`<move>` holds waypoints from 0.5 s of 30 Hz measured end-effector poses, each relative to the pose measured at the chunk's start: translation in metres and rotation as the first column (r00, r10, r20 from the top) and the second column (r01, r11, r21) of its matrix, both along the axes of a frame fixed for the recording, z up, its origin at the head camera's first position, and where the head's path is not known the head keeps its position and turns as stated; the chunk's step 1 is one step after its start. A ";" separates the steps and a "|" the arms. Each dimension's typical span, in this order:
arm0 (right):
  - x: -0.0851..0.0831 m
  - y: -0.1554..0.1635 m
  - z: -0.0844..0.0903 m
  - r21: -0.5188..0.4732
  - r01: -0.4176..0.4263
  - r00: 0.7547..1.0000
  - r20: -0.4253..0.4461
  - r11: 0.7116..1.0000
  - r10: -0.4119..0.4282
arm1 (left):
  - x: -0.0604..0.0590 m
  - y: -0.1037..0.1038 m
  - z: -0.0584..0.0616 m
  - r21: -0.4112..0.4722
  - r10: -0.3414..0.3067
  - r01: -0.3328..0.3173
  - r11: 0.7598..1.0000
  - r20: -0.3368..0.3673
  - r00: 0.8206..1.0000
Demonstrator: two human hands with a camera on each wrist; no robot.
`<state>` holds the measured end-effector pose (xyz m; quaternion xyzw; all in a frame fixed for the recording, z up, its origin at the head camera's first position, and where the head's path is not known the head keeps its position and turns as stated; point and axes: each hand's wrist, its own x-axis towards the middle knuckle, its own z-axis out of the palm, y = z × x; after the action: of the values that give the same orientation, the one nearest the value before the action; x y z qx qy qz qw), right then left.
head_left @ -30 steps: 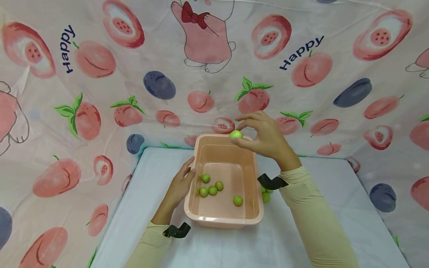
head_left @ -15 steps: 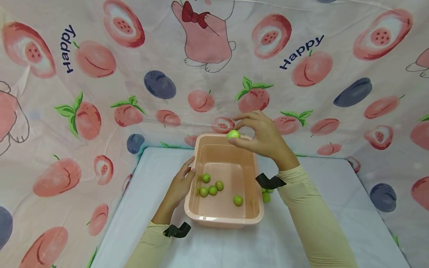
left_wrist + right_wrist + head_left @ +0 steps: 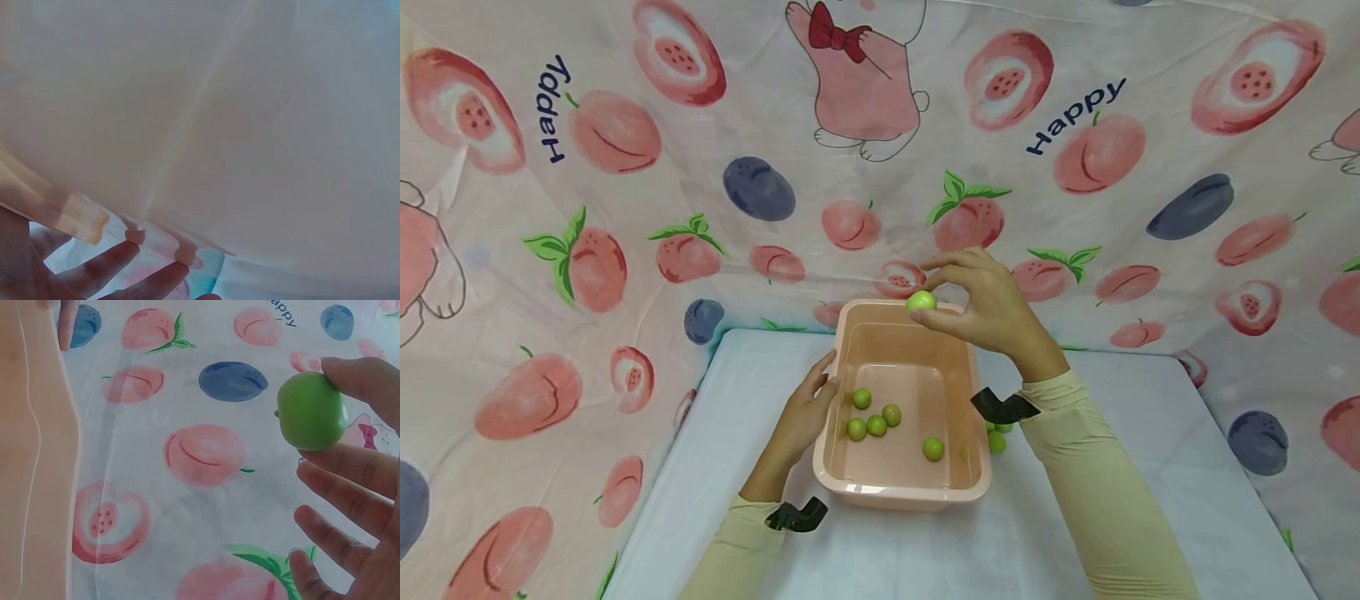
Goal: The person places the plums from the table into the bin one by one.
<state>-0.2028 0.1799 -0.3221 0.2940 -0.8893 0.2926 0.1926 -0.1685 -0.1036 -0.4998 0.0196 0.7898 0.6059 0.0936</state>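
Note:
Between thumb and index finger, my right hand (image 3: 996,310) pinches a small, round, smooth green fruit (image 3: 921,302) over the far end of a pink plastic basin (image 3: 943,375). In the right wrist view a small nub shows on the fruit (image 3: 312,411), and the other fingers are spread below it. Nearly straight, the fingers of my left hand (image 3: 800,419) rest against the basin's left side, with the thumb near its rim. The left wrist view shows the fingertips touching the basin's outer wall (image 3: 206,150). Several more green fruits (image 3: 876,425) lie inside the basin, one (image 3: 933,449) apart toward the near right.
More green fruits (image 3: 997,441) sit on the white-covered table (image 3: 1120,467) beside the basin's right side, partly hidden by the basin and the right wrist's black strap (image 3: 1003,407). A fruit-printed cloth (image 3: 880,183) hangs behind and around the table.
My right hand has shifted slightly left with the fruit in its pinch, then stayed nearly still. The left hand, the basin and the fruits in it have not moved.

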 end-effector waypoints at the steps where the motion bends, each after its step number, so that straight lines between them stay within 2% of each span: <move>1: 0.000 0.000 0.000 0.000 0.001 1.000 0.001 1.000 -0.001 | 0.000 0.000 0.000 -0.001 0.001 -0.001 1.000 0.001 1.000; 15: 0.000 0.001 0.000 -0.001 0.000 1.000 -0.016 1.000 0.000 | -0.001 0.000 0.000 -0.004 0.003 -0.003 1.000 0.002 1.000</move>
<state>-0.2025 0.1805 -0.3221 0.2963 -0.8876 0.2908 0.1997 -0.1690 -0.1039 -0.5002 0.0177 0.7910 0.6044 0.0937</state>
